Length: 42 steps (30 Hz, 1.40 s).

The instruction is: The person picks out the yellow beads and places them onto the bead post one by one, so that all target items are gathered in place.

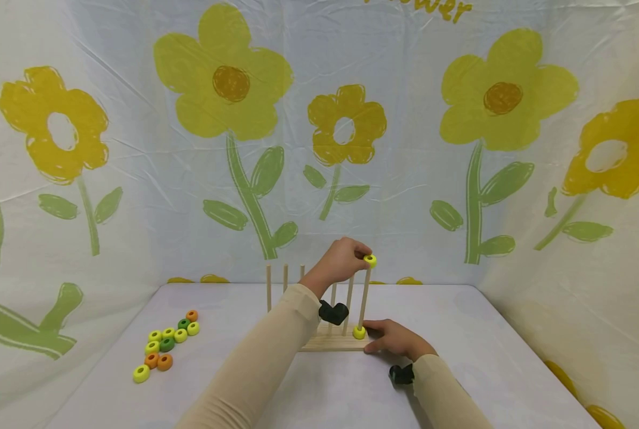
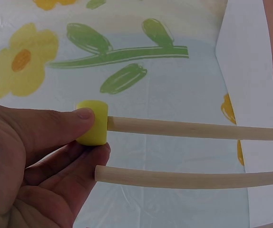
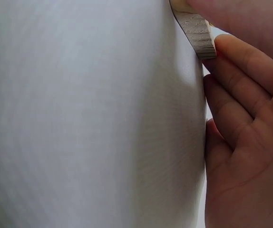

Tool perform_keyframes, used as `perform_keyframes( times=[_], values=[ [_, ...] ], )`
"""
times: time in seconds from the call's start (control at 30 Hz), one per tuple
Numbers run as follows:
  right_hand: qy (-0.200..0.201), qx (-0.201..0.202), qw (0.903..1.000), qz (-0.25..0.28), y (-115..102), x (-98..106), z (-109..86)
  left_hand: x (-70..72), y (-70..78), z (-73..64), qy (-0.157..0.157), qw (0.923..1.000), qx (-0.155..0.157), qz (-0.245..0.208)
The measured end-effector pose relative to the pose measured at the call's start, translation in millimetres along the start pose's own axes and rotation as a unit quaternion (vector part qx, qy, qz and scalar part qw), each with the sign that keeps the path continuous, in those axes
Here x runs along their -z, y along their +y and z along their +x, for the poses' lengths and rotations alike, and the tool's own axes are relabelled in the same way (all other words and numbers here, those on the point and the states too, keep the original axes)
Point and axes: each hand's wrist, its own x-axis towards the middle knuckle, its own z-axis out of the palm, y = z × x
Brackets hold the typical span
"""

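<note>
My left hand (image 1: 342,260) pinches a yellow bead (image 1: 371,262) between thumb and fingers at the top of the rightmost wooden peg (image 1: 365,298). In the left wrist view the bead (image 2: 98,130) sits right at that peg's tip, and a second peg (image 2: 174,177) runs beside it. Another yellow bead (image 1: 359,333) lies at the foot of the rightmost peg, on the stand's flat wooden base (image 1: 330,344). My right hand (image 1: 400,339) holds the base's right end between thumb and fingers; the right wrist view shows its fingers against the end of the wood (image 3: 200,40).
Several loose beads lie on the left of the white table (image 1: 233,381): yellow ones (image 1: 141,373), orange ones (image 1: 165,361) and green ones (image 1: 167,344). More upright pegs (image 1: 269,286) stand along the base, partly behind my left arm. A flower-printed cloth (image 1: 394,196) hangs behind the table.
</note>
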Motion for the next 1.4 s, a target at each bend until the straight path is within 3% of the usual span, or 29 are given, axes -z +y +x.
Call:
perform_keyframes(
  times=[0.47, 0.9, 1.17, 1.4],
  values=[
    [0.000, 0.011, 0.9999, -0.004, -5, 3, -2.0, 1.7, 2.7, 2.7, -0.021, 0.9991, -0.006, 0.037],
    [0.004, 0.017, 0.9998, 0.002, -2, -1, -1.2, 0.2, 5.9, 2.2, -0.039, 0.9915, -0.019, 0.122],
    [0.003, 0.030, 0.9995, -0.004, 1, -2, -2.7, 1.9, 2.0, -0.4, -0.032, 0.9924, -0.035, 0.114],
    [0.006, 0.028, 0.9996, -0.006, -2, 0, -4.5, 11.5, -2.5, -8.5, -0.014, 0.9941, -0.039, 0.100]
  ],
)
